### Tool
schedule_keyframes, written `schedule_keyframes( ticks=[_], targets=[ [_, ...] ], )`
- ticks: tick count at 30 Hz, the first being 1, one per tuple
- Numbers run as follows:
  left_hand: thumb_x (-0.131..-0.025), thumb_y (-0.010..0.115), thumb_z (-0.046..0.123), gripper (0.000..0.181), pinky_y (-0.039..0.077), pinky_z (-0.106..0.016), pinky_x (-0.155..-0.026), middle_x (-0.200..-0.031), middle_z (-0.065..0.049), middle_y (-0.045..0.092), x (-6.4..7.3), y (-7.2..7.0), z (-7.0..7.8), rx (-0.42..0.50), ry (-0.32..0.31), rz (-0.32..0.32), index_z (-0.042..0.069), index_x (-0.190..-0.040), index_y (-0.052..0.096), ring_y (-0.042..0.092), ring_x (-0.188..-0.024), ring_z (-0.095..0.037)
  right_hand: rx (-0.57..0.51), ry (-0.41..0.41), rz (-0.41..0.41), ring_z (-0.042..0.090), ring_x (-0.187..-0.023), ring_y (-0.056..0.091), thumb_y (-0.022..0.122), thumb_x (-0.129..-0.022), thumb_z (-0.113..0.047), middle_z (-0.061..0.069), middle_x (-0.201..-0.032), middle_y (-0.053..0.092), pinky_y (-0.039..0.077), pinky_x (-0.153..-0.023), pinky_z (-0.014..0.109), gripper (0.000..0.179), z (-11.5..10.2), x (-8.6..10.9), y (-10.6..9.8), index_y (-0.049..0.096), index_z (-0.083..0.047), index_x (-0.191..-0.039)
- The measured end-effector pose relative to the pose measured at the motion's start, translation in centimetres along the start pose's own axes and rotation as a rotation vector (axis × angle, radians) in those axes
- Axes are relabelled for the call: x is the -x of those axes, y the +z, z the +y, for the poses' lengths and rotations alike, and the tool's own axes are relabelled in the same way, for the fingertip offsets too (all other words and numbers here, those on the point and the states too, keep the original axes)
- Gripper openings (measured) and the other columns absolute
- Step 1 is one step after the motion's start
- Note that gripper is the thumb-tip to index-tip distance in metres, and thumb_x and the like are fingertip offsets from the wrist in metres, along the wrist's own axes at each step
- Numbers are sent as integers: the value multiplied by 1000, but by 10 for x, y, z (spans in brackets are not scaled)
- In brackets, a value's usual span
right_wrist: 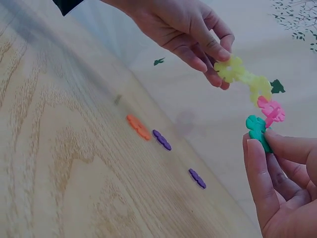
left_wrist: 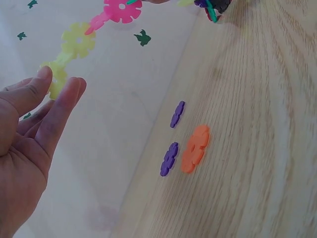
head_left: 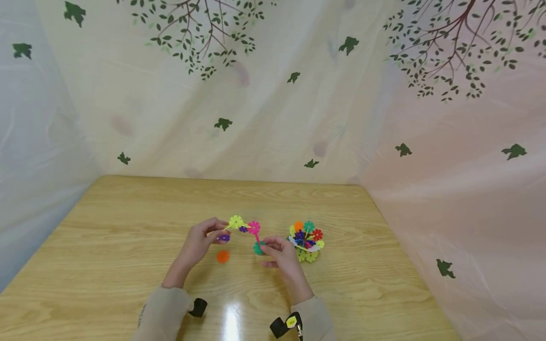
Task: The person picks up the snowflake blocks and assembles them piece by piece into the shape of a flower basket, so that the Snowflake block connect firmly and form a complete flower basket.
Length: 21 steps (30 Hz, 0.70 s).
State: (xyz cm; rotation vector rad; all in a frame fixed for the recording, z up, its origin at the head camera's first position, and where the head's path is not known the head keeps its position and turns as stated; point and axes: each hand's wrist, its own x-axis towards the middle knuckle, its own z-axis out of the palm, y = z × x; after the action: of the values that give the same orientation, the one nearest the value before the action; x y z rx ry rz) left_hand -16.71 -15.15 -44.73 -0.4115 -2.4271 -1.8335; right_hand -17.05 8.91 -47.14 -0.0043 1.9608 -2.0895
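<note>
A chain of notched, flower-shaped plastic discs is held up between both hands, with yellow discs (head_left: 236,221) at one end, pink (head_left: 253,228) further along and a green disc (right_wrist: 258,133) at the other end. The left hand (head_left: 203,240) pinches the yellow end disc (left_wrist: 57,79) between thumb and fingers. With thumb and fingertips, the right hand (head_left: 282,258) pinches the green one. On the table below lie an orange disc (left_wrist: 195,148) and two purple discs, one (left_wrist: 169,159) beside the orange and the other (left_wrist: 178,114) a little apart.
To the right of the right hand, a many-coloured cluster of joined discs (head_left: 306,242) sits on the wooden table (head_left: 128,222). A pale curtain (head_left: 273,104) with leaf and bird prints hangs behind the table and along its sides.
</note>
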Motion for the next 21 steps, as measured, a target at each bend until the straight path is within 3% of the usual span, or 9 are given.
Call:
schedule_keyframes(
  ticks=[6, 14, 21],
  targets=[
    [-96, 53, -1, 16, 61, -34, -77, -119, -27, 63, 0, 0, 2, 18, 1, 12, -7, -108, 62, 66, -98, -44, -3, 1, 3, 7, -78, 62, 62, -92, -5, -3, -87, 61, 61, -62, 26, 21, 2, 0, -2, 60, 4, -111],
    [-95, 54, -1, 14, 61, -28, -74, -119, -25, 63, -1, -1, 2, 16, -2, 30, -8, -105, 62, 66, -100, -43, -6, 0, -3, 7, -79, 62, 61, -93, -5, -4, -87, 62, 61, -64, 26, 18, 6, 1, -4, 60, 2, -109],
    [-96, 54, 0, 14, 61, -28, -74, -120, -25, 63, 1, 1, 4, 16, -16, 41, -7, -104, 62, 69, -97, -32, 0, 8, -6, 7, -80, 62, 61, -94, -7, -4, -89, 62, 60, -63, 25, 20, 4, 4, -5, 61, 1, -111]
  ],
)
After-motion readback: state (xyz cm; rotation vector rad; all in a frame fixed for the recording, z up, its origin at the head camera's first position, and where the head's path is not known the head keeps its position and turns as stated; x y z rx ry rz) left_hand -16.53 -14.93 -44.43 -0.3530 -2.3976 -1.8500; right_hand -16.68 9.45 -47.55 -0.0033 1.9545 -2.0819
